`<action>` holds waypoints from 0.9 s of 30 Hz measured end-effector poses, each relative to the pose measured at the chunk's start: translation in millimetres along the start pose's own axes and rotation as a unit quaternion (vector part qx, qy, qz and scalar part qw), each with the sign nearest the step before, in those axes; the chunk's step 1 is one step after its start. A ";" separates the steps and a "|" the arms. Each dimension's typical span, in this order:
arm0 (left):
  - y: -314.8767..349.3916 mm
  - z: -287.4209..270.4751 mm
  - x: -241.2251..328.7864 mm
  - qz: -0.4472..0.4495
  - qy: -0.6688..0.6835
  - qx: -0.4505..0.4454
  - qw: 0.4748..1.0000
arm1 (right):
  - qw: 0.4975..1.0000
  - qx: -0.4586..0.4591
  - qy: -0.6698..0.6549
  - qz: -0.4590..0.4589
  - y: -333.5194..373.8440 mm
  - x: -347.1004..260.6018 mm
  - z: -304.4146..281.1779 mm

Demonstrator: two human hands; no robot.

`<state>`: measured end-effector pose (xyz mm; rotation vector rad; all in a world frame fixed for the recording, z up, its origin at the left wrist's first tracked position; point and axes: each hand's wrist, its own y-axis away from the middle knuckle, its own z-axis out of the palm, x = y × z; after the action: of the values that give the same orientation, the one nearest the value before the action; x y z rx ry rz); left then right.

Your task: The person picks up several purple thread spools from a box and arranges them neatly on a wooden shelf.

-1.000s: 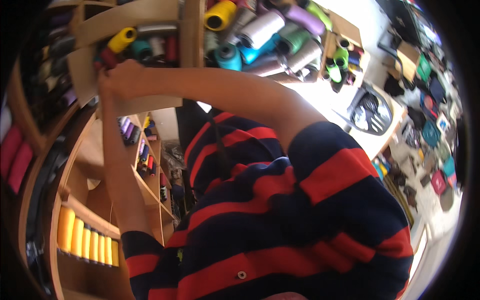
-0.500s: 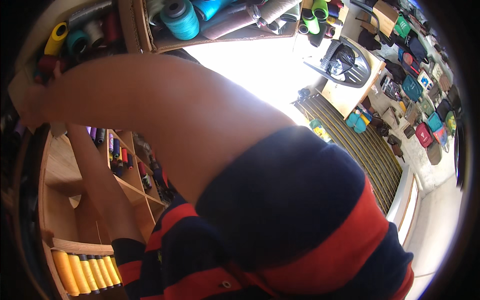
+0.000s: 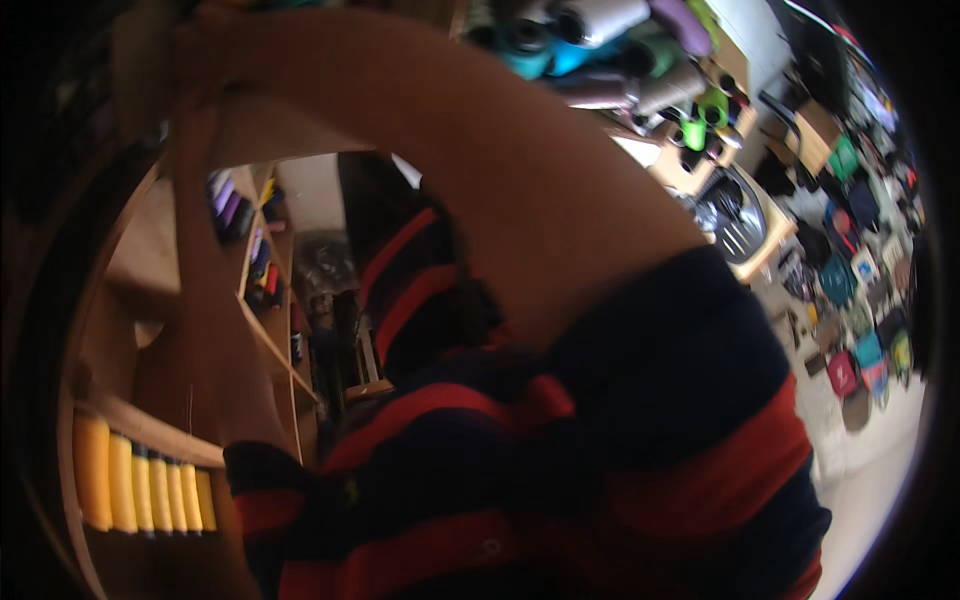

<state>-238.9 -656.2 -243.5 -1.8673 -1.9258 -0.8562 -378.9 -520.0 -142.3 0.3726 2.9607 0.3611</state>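
Both my arms reach up to the upper left, where my hands meet in a dark, smeared area. My right hand (image 3: 208, 55) lies at the end of the bare forearm that arches across the top. Just below it is my left hand (image 3: 196, 105), its arm rising along the front of a wooden shelf unit (image 3: 140, 405). The fingers of both are too dark and blurred to read, so any grip is hidden. A pale brown flat panel (image 3: 285, 132) shows right beside my hands, under the right forearm; I cannot tell whether they touch it.
Yellow thread cones (image 3: 122, 480) stand in the lower shelf compartment; small coloured spools (image 3: 265, 280) fill others. Large thread cones (image 3: 605, 20) are piled at the top. A black chair (image 3: 740, 215) stands at right, with many bags (image 3: 840, 280) on the floor beyond.
The view has shifted and blurred. My hands now appear higher and further right in the picture, still close together. The pile of thread cones has moved right in view; the pale panel shows below my forearm.
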 end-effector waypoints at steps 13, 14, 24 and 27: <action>-10.0 -13.1 89.1 -0.079 -0.156 0.112 0.978 | 0.997 -0.061 -0.049 -0.014 89.5 53.4 -38.4; -11.0 -12.2 90.7 -0.076 -0.162 0.110 0.978 | 0.990 -0.083 -0.086 0.077 97.8 54.5 -56.3; -15.8 1.7 98.7 -0.068 -0.194 0.086 0.975 | 0.899 0.059 -0.160 0.403 170.8 54.9 -9.3; -17.7 -3.5 97.0 -0.081 -0.174 0.086 0.978 | 0.885 0.085 -0.194 0.415 167.2 49.2 -3.2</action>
<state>-265.7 -581.4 -184.9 -1.8718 -2.3025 -0.4034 -388.7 -350.6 -102.2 1.5345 2.2915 0.0762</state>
